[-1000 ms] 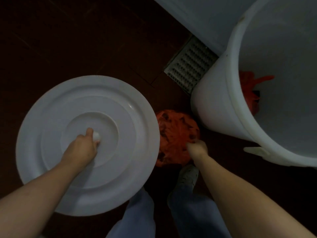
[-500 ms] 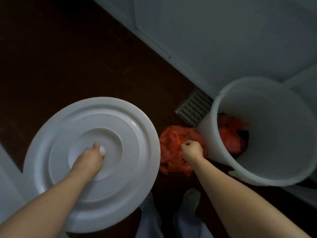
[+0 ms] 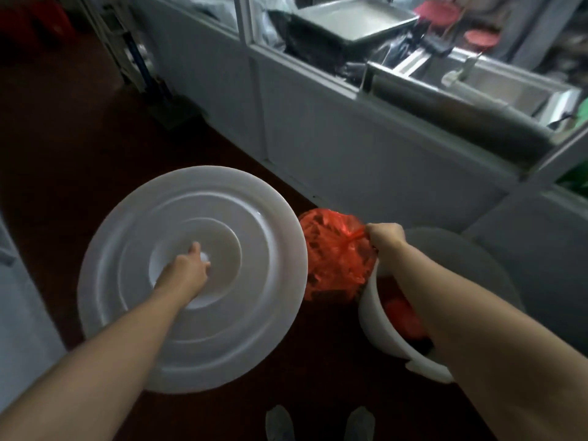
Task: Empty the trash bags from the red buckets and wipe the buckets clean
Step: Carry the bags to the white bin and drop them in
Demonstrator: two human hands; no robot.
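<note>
Red trash bag (image 3: 334, 265): full and knotted, hanging between white lid (image 3: 229, 313) and white bin (image 3: 374, 316), just beside the bin's rim, above dark floor (image 3: 63, 138). Long axis near vertical, tied neck pointing up. Right hand (image 3: 386, 237): fist gripping that neck. White lid: round, top face toward the camera. Left hand (image 3: 187, 272): fingers curled round the centre knob (image 3: 205, 257). Bin: more red bags inside.

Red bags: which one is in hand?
The red bag beside the white bin, gripped at its knot by the right hand; the other bag lies inside the bin.
</note>
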